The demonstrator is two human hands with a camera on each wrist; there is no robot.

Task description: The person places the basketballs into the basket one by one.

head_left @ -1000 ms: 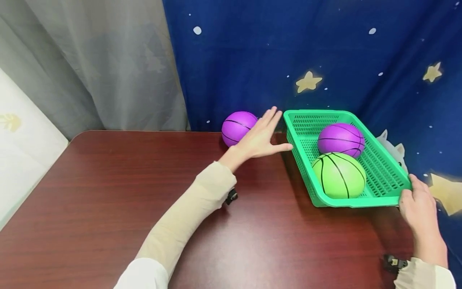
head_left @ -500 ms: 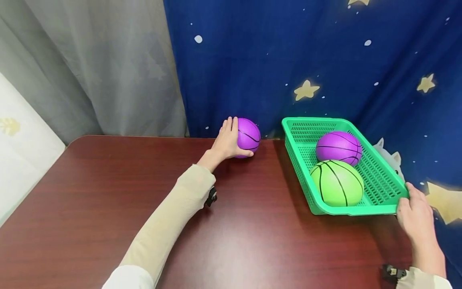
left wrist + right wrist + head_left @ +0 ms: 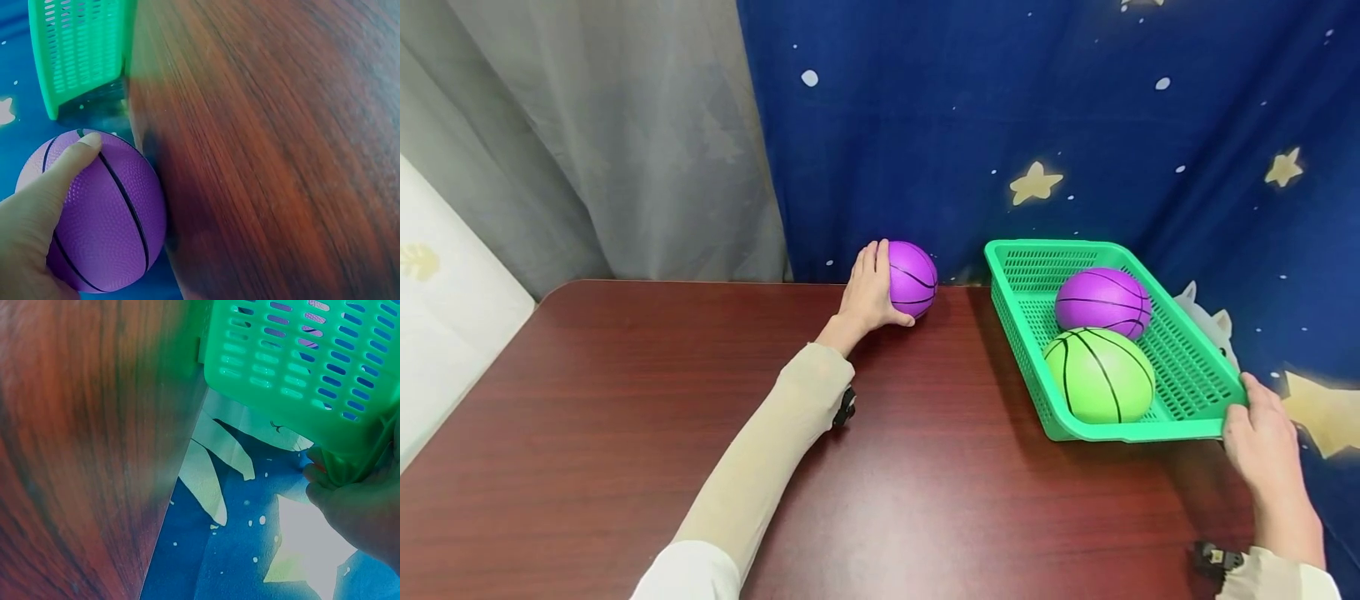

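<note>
At the table's far edge my left hand (image 3: 867, 293) holds a small purple basketball (image 3: 913, 279) from its left side. In the left wrist view the thumb lies across the purple ball (image 3: 112, 212); the other fingers are hidden there. My right hand (image 3: 1262, 433) grips the near right corner of a green plastic basket (image 3: 1051, 398), thumb on the near side. Inside the basket sit another purple basketball (image 3: 1101, 300) and a lime green basketball (image 3: 1101, 379), close together. The right wrist view has the fingers (image 3: 319, 487) curled at the basket's corner (image 3: 281, 419).
A dark red-brown wooden table (image 3: 625, 433) lies beneath. Behind it hang a grey curtain (image 3: 647, 142) and a blue curtain (image 3: 910, 125) with stars, close to the ball and basket. White fabric (image 3: 452, 317) is at the left.
My left hand, spread out between the ball and the basket a second ago, has moved left and taken hold of the purple basketball. The right hand keeps its grip on the basket corner.
</note>
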